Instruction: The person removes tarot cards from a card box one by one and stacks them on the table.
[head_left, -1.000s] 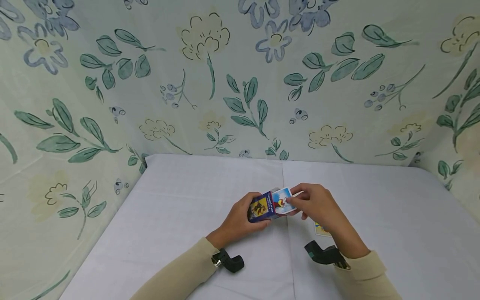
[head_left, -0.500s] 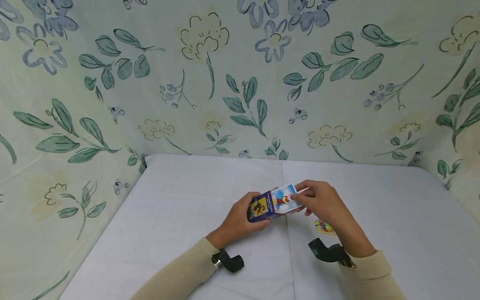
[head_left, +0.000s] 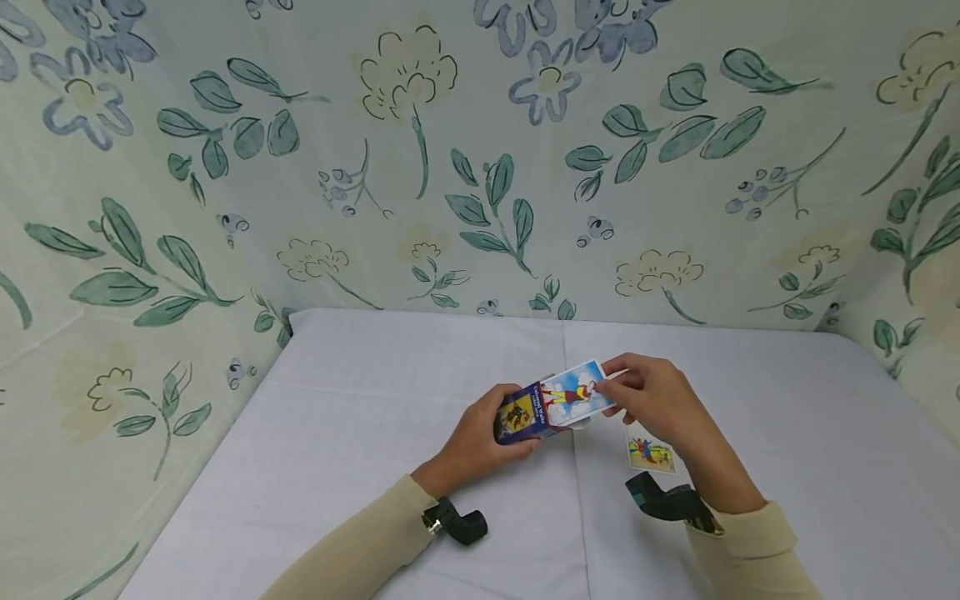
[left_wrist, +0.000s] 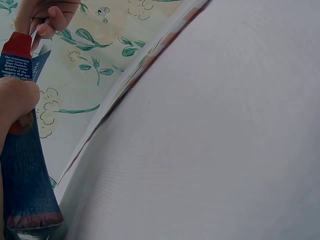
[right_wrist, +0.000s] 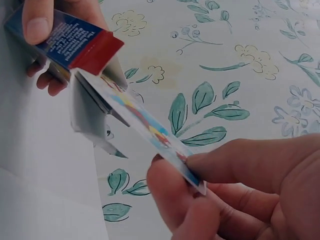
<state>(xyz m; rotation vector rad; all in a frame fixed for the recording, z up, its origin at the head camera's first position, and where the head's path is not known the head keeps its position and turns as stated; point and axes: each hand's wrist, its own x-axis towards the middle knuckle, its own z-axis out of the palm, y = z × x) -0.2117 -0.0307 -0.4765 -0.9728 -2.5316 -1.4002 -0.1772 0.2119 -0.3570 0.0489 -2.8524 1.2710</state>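
In the head view my left hand (head_left: 472,429) grips a dark blue card box (head_left: 519,417) with a yellow picture panel, tilted above the table. The box's red-edged mouth points right, and its flap (right_wrist: 92,112) hangs open in the right wrist view. A picture card (head_left: 573,393) with a sky-blue ground sticks well out of that mouth. Thumb and fingertips of my right hand (head_left: 652,396) pinch the card's outer end. The card's inner end is hidden inside the box. Beneath the right hand, another picture card (head_left: 649,454) lies face up on the table, partly covered by the hand.
A white cloth (head_left: 360,417) with a fold line covers the table. Behind it hangs a floral curtain (head_left: 420,208), which also runs along the left. Dark wrist cameras (head_left: 459,523) sit at both beige sleeve cuffs.
My right hand has drawn the card farther out of the box, moving right and slightly up. More of the card on the table now shows. My left hand and the box have stayed put.
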